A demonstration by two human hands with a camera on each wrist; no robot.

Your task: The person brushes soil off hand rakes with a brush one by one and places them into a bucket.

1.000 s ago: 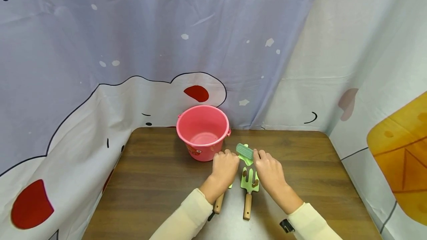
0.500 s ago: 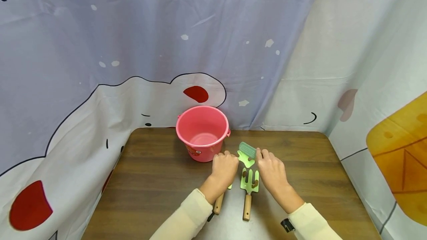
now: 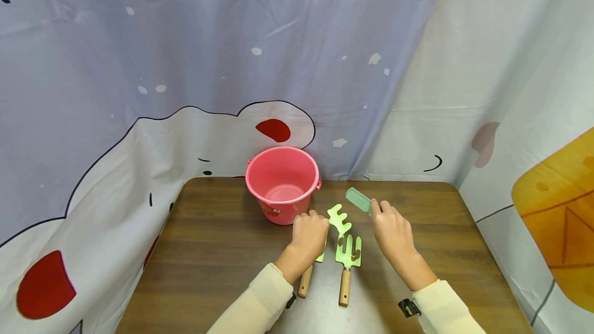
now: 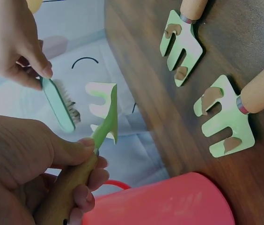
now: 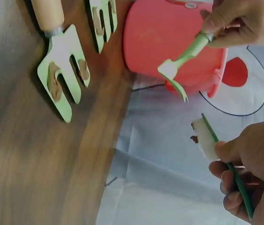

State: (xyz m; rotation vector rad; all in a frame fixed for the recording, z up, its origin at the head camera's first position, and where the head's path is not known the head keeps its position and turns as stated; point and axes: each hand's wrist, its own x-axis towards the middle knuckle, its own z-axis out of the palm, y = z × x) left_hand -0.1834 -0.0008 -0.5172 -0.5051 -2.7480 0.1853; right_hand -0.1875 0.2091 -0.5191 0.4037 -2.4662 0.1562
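My left hand (image 3: 310,236) grips the wooden handle of a small green hand rake (image 4: 106,117), its curved prongs raised and pointing away from me. In my right hand (image 3: 394,231) is a green scrub brush (image 3: 359,199), held by one end. Its white bristles carry dark brown bits and face the rake in the right wrist view, with a gap between the two. Beneath the hands lie two green garden forks. One fork (image 3: 348,256) shows brown smears on its tines; the other fork (image 4: 181,47), also smeared, is partly hidden under my left hand in the head view.
A pink bucket (image 3: 281,179) stands at the back of the wooden table (image 3: 223,251), just beyond my left hand. Behind the table's far edge hangs a printed curtain (image 3: 278,55), and its folds continue down the right side.
The brush has moved off the rake, up and to the right, with my right hand. The rake has turned slightly, so its prongs now show uncovered. The forks and bucket stay put.
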